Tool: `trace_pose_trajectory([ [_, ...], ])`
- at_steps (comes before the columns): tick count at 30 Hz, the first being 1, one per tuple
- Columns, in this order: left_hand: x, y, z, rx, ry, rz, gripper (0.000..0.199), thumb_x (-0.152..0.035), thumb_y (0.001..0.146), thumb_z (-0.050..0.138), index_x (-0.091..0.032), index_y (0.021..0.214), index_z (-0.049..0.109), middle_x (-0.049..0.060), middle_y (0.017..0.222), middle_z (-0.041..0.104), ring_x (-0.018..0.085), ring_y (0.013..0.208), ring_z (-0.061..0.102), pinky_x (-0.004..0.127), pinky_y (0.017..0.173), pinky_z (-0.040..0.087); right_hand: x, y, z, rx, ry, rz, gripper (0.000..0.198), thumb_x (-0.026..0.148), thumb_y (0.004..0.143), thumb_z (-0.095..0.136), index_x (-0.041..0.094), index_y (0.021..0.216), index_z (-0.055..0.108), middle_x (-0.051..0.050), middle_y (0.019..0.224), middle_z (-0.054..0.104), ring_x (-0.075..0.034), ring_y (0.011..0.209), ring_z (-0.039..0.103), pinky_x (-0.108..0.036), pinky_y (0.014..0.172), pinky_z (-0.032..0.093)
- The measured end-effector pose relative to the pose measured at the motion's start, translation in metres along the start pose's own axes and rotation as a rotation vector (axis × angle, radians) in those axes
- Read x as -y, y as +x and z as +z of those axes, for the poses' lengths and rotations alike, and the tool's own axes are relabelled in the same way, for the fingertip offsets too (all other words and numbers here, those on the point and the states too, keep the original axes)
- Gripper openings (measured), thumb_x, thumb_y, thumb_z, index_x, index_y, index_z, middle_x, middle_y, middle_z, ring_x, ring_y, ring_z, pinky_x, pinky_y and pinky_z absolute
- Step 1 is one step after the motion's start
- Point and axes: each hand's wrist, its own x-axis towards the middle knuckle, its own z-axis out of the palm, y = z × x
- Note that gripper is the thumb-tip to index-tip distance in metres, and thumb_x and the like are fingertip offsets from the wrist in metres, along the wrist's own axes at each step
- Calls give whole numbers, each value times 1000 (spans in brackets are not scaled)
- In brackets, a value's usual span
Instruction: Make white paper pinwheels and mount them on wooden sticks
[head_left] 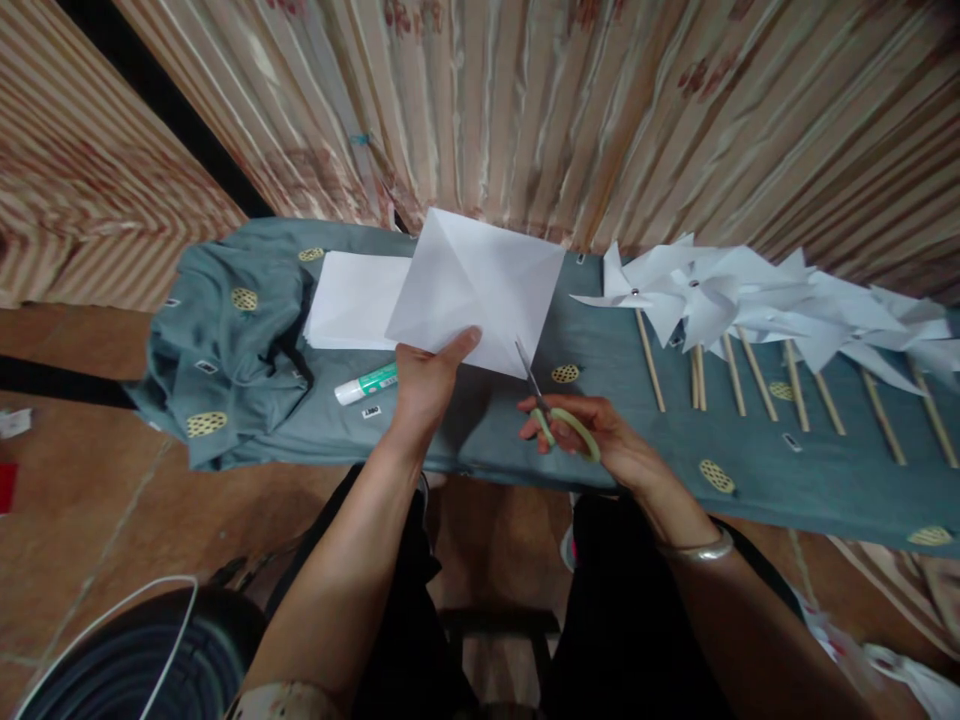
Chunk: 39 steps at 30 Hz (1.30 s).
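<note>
My left hand grips a white square sheet of paper by its near edge, thumb on top. Diagonal creases cross the sheet. My right hand is closed on the handles of scissors with pale green grips. Their blades reach the sheet's near right corner, one of them lying over the paper. Behind my left hand, a stack of white paper rests on the cloth, partly covered by the held sheet. A green and white glue stick lies beside my left wrist, its right end hidden by the hand.
Several white paper pinwheels on wooden sticks lie in an overlapping row at the right. A grey-green cloth covers the narrow table and bunches up at the left. A pleated curtain hangs behind. A dark round object stands at lower left.
</note>
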Motion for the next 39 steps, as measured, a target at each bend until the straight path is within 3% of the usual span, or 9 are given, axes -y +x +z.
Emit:
trace_pose_trajectory([
  [18, 5, 0, 0, 50, -22, 8, 54, -17, 56, 88, -16, 107, 71, 8, 97, 76, 26, 100, 70, 37, 93, 54, 2, -2, -2, -3, -3, 4, 51, 56, 68, 80, 20, 103, 74, -5, 85, 75, -12, 63, 64, -26, 62, 53],
  [32, 10, 2, -2, 96, 59, 91, 36, -24, 59, 84, -14, 92, 72, 9, 93, 76, 24, 91, 71, 38, 91, 55, -2, 0, -4, 9, -62, -6, 58, 59, 70, 77, 16, 109, 72, -7, 87, 74, -13, 65, 62, -27, 62, 50],
  [39, 7, 0, -2, 80, 85, 66, 46, -25, 60, 85, -12, 102, 70, 10, 95, 76, 24, 93, 71, 40, 93, 54, 2, 0, -1, 2, -36, 5, 59, 60, 66, 79, 16, 106, 73, -6, 85, 73, -12, 65, 62, -28, 64, 52],
])
